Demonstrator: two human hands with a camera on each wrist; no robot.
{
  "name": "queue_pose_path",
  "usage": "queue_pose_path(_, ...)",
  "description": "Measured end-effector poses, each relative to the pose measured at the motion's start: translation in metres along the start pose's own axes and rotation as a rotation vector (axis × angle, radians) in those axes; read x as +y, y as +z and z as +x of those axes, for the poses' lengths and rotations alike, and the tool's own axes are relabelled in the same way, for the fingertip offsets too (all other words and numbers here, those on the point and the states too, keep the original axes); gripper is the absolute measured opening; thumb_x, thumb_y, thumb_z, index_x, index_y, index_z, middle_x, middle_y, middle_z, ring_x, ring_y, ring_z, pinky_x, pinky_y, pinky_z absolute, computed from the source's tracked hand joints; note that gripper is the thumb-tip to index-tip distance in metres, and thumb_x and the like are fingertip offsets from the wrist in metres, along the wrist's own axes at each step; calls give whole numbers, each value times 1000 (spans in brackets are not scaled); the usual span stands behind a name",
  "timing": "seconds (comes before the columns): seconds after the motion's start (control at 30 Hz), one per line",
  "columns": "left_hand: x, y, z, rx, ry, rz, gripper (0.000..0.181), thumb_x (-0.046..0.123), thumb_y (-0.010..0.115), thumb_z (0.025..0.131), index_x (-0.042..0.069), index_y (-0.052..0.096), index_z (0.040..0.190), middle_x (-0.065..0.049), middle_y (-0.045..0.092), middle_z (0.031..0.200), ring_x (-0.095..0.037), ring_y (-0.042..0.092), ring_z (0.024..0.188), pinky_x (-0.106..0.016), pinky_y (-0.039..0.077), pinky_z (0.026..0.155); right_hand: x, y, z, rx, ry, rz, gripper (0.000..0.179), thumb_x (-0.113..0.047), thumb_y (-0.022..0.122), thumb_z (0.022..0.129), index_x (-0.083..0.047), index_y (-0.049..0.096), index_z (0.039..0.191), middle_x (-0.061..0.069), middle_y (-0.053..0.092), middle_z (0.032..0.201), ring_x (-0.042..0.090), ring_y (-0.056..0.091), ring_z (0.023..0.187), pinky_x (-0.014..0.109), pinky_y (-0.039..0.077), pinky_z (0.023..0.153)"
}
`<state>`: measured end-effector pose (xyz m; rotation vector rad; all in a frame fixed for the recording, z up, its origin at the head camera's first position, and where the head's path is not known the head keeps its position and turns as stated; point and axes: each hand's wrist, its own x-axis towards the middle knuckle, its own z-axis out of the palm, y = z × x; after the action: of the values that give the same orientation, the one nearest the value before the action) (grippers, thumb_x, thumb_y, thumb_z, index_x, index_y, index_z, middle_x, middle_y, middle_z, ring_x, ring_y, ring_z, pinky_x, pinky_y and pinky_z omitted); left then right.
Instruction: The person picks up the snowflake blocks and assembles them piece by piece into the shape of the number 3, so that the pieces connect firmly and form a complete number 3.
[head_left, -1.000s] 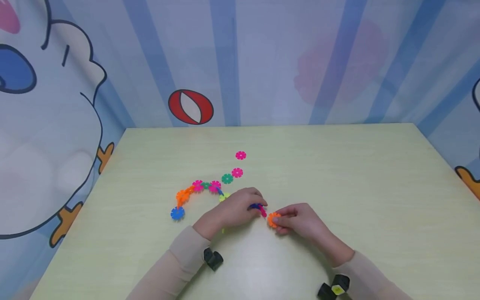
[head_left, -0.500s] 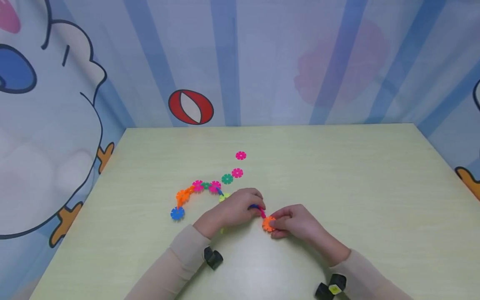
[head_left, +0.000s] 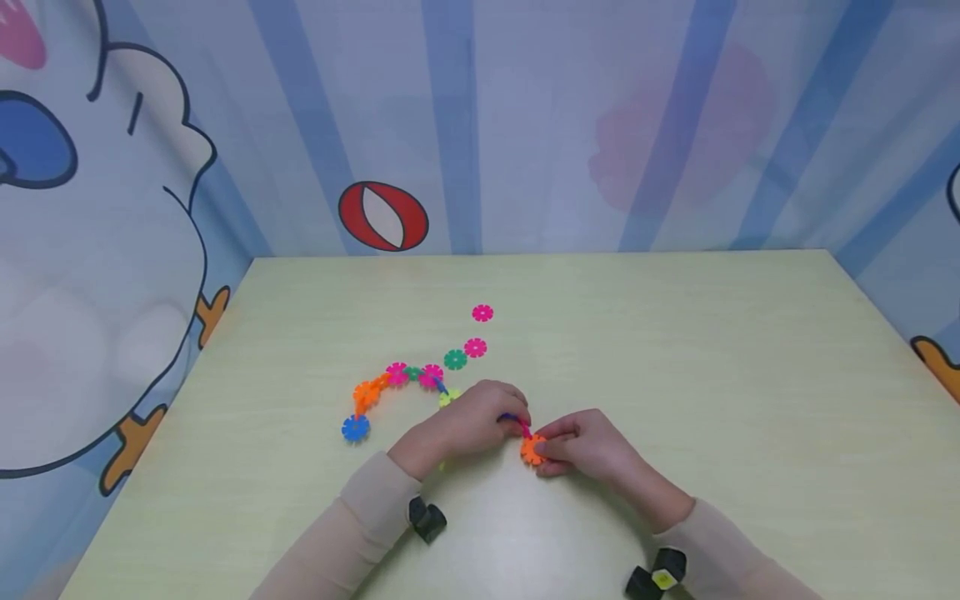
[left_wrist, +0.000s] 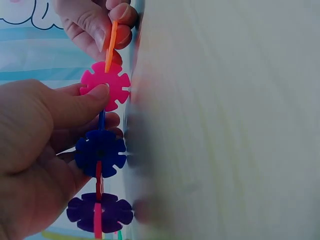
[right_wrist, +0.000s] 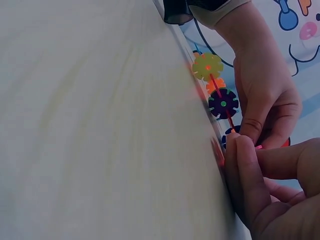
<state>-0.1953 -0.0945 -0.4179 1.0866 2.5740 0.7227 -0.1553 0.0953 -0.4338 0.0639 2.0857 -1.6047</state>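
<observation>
A chain of notched plastic snowflake discs curves over the table, from a blue disc point(head_left: 356, 428) through orange and pink ones to my hands. My left hand point(head_left: 480, 421) pinches a pink disc point(left_wrist: 116, 90) at the chain's end, thumb on its face. Dark blue point(left_wrist: 100, 155) and purple discs point(left_wrist: 118, 212) follow behind it in the left wrist view. My right hand point(head_left: 588, 446) pinches an orange disc point(head_left: 532, 451) between thumb and fingers. Seen edge-on in the left wrist view, that orange disc meets the pink disc's rim at a right angle. Part of the chain is hidden under my left hand.
Beyond my left hand lie loose discs: a green one point(head_left: 455, 359), a pink one point(head_left: 476, 347) and another pink one farther back. The pale table point(head_left: 675, 333) ends at a blue striped wall with cartoon prints. Each wrist carries a black camera.
My right hand has moved left with the orange disc, bringing it from beside the chain's pink end disc against it. My left hand has stayed nearly in place.
</observation>
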Motion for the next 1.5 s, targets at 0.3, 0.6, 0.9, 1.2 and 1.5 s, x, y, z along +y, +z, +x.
queue_pose_path(0.3,3,1,0,-2,-36,12,16,2,66,88,7,76,100,-4,72,105,-20,63,105,-35,47,99,0,4,-1,41,8,9,22,4,63,88,14,62,108,19,72,87,22,71,67,32,58,67)
queue_pose_path(0.6,5,2,-2,-9,-90,-6,19,2,66,89,7,75,104,-7,69,116,-21,60,117,-35,45,102,-1,9,1,89,40,21,17,6,62,87,11,65,104,15,71,86,23,71,68,30,58,69)
queue_pose_path(0.9,8,2,-3,-17,-80,12,19,-1,63,89,6,76,102,-8,69,115,-22,60,117,-36,44,103,-1,9,3,77,35,28,18,7,61,87,12,65,104,15,70,86,22,71,66,31,58,66)
queue_pose_path(1.2,11,-2,-9,-30,-104,20,25,7,64,91,7,70,116,-6,67,121,-23,58,118,-36,44,103,-2,5,4,1,16,-2,23,5,62,88,13,63,108,13,70,85,19,70,66,31,58,66)
queue_pose_path(1.5,-6,-36,-37,109,-323,17,37,19,63,94,9,60,130,-6,59,132,-26,50,128,-43,42,105,-4,1,5,-10,31,-73,24,-4,65,89,6,66,111,10,71,83,18,69,66,32,58,67)
